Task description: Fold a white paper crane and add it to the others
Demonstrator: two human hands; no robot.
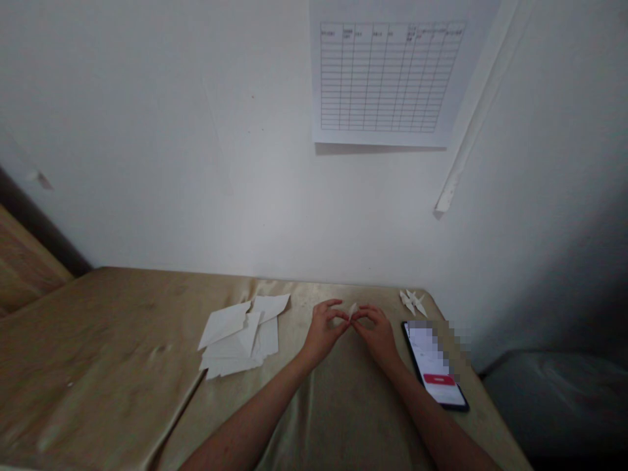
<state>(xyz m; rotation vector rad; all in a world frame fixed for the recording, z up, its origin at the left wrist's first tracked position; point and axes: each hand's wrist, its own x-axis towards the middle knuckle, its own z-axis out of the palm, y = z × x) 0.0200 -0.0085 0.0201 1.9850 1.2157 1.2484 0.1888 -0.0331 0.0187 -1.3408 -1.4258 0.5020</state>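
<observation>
Between my two hands is a small piece of folded white paper (352, 310), its pointed tip sticking up above the fingers. My left hand (326, 326) pinches it from the left with thumb and index finger, the other fingers lifted away. From the right, my right hand (375, 330) pinches the same paper, fingertips nearly meeting those of the left. The lower part of the paper is hidden by the fingers. To the right lie small folded white paper shapes (413, 303) with pointed ends, resembling paper cranes.
A loose pile of white paper sheets (240, 340) lies left of my hands. A phone (432, 366) with a lit screen rests by the right edge of the brown-covered surface (122, 366). Behind rises a white wall (196, 163) with a printed table sheet (383, 78).
</observation>
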